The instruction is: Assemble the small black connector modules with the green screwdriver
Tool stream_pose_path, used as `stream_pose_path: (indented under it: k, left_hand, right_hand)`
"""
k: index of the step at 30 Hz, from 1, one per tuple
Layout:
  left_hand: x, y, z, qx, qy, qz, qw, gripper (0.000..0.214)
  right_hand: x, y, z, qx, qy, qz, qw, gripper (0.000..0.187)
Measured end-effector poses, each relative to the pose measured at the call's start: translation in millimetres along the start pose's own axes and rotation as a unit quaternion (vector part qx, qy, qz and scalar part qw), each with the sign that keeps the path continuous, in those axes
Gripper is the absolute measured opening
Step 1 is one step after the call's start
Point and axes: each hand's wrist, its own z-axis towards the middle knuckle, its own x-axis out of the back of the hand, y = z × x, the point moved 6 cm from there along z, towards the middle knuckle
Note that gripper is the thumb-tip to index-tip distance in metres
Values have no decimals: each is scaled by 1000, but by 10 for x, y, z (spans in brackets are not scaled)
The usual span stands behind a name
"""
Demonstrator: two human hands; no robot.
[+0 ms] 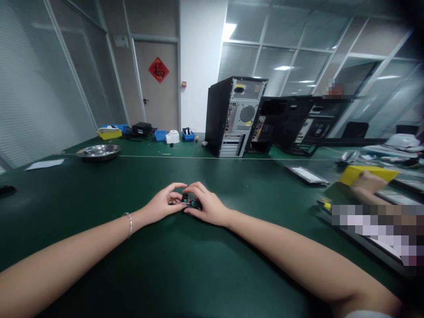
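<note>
Both hands meet over the middle of the green table. Between their fingertips stands a small black part (185, 197) with a bit of green on it. My left hand (165, 202) is closed on this part, thumb and fingers curled around its left side. My right hand (209, 204) is closed around a small dark piece (196, 204), partly hidden in the fingers. From that piece a thin metal shaft points left, toward the left thumb; its exact kind is too small to tell. A silver bracelet (129, 224) circles the left wrist.
Beyond the hands stand a computer tower (236, 117) and opened cases. A metal bowl (99, 153) and small blue bins (161, 135) lie at the back left. At right, another person's hand (366, 183) touches a yellow box (380, 174) near a drive (307, 175).
</note>
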Motion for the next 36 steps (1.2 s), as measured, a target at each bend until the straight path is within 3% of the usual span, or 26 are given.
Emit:
stream_pose_path:
  k: [12, 17, 20, 23, 25, 28, 33, 36]
  left_hand:
    - [-16, 37, -22, 5, -5, 20, 1000, 55]
    - [-34, 29, -11, -15, -20, 31, 999, 52]
    - [-33, 165, -93, -60, -46, 122, 990, 58]
    - [122, 376, -310, -107, -62, 317, 940, 64]
    - [391, 505, -532, -121, -55, 423, 896, 59]
    - [1093, 660, -993, -97, 34, 546, 831, 42]
    - [2509, 760, -2138, 122, 289, 611, 727, 41]
    - [2912, 745, -2784, 207, 345, 605, 687, 39]
  right_hand:
    - [-8, -29, 2, -3, -14, -10, 1000, 36]
    - [21, 34, 8, -7, 26, 10, 1000, 36]
    - [26, 70, 14, -3, 43, 26, 999, 38]
    - [13, 92, 28, -11, 38, 35, 999, 36]
    - [9, 106, 43, -19, 38, 42, 998, 34]
    - [-5, 134, 68, -39, 37, 49, 997, 33]
    - [-45, 150, 81, -55, 30, 51, 997, 32]
    - [-58, 153, 85, -56, 35, 40, 997, 34]
